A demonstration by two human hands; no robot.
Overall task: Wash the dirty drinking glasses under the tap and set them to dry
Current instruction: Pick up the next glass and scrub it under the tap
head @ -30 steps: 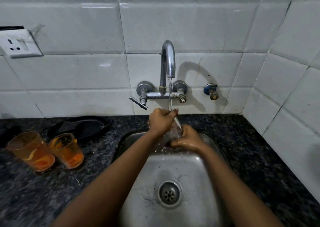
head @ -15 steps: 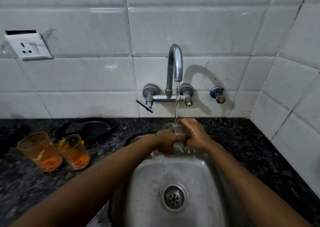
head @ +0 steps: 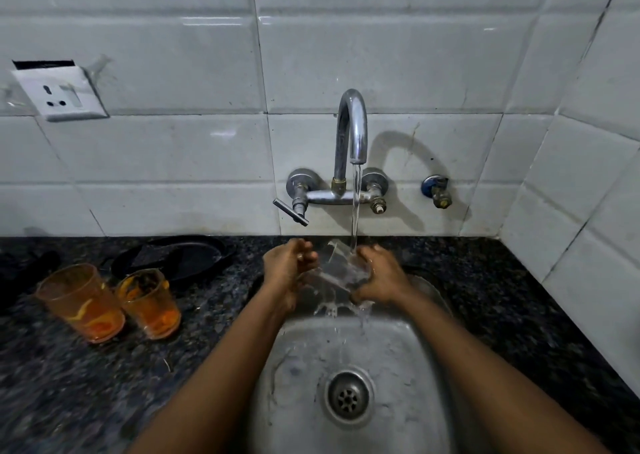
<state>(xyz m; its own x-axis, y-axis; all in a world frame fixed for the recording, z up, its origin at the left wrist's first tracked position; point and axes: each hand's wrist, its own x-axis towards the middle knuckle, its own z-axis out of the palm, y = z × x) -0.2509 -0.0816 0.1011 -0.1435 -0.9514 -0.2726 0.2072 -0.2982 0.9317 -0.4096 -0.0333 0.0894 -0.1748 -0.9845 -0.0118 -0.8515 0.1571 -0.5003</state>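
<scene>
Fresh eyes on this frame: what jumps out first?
The running tap at centre, its stream landing on a clear glass held tilted over the sink by the left hand and right hand. Next, two orange-stained glasses standing side by side on the dark counter, left of the sink.

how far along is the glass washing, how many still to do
Done: nothing shows as set to dry yet. In hand: one clear drinking glass is held tilted under the running chrome tap, between the left hand and right hand, over the steel sink. Left: two orange-stained glasses stand unwashed on the dark granite counter.
</scene>
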